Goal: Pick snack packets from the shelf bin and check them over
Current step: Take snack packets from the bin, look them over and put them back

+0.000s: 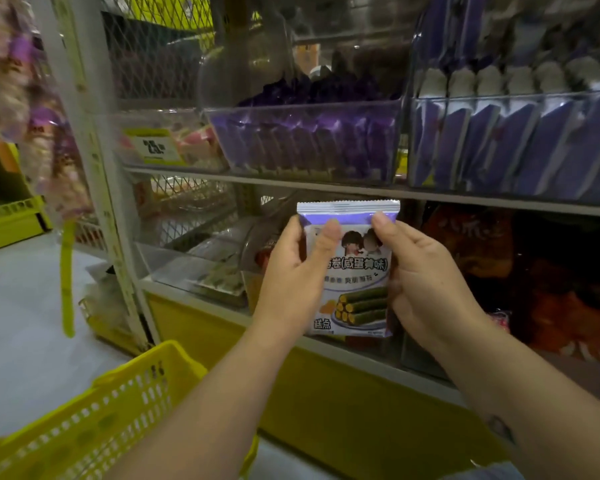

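left hand [291, 271], right hand [426, 278] pinch packet [357, 275] (text part-hidden)

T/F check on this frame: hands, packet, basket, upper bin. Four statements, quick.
1. Both the left hand and the right hand grip one snack packet. True.
2. The snack packet lies in the yellow basket. False: it is held upright in front of the shelf; the basket is lower left, apart from it.
3. The packet's printed front faces the camera. True.
4. The clear bin above holds red packets. False: it holds purple packets.
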### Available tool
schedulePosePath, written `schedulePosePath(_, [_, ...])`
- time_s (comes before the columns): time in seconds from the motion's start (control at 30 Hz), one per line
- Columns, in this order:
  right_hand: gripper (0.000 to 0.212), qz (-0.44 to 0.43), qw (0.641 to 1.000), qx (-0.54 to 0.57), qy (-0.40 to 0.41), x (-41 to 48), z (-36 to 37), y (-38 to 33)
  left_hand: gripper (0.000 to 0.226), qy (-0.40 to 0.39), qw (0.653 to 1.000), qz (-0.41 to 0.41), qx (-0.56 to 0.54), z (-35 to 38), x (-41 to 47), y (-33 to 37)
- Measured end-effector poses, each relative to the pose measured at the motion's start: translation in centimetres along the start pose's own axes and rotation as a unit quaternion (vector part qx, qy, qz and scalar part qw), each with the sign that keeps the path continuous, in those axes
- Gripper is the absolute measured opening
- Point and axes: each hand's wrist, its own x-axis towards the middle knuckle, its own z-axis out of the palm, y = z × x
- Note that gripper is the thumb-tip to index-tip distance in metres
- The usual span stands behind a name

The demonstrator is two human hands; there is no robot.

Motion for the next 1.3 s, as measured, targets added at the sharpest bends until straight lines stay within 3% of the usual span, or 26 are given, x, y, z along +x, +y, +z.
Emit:
schedulePosePath(0.33, [0.019, 0.008, 1.0, 0.023, 0.007, -0.5, -1.0, 0.7, 0.024, -0.035, 0.99, -0.093, -0.101, -1.5, 0.2, -0.7])
schedulePosePath(0.67, [0.034, 0.058, 0.996, -0.068, -0.008, 0.1, -2.0, 0.7, 0.033, 0.002, 0.973, -0.183, -0.142, -1.7, -0.1, 0.1])
schedulePosePath(0.73, [0.039, 0.106, 0.987, -0.108, -0.061, 0.1, -2.4, 0.7, 0.034, 0.032, 0.963, -0.215, -0.158, -1.9, -0.1, 0.3])
schedulePosePath(0.83, [0.046, 0.207, 0.945, -0.155, -0.199, -0.5, -2.8, 0.5, 0.034, 0.08, 0.942, -0.255, -0.203, -2.7, 0.1, 0.6])
schedulePosePath(0.93, [0.041, 0.263, 0.924, -0.128, -0.246, -0.9, -2.9, 0.4, 0.038, 0.092, 0.921, -0.299, -0.231, -3.2, 0.3, 0.6])
schedulePosePath(1.17, [0.025, 0.276, 0.939, -0.059, -0.197, -1.0, -2.8, 0.0, 0.042, -0.059, 0.913, -0.362, -0.177, -4.4, 0.1, 0.2])
schedulePosePath(1.3, [0.034, 0.261, 0.946, -0.058, -0.184, -0.9, -2.9, 0.1, 0.049, -0.093, 0.924, -0.336, -0.159, -4.7, 0.0, 0.1])
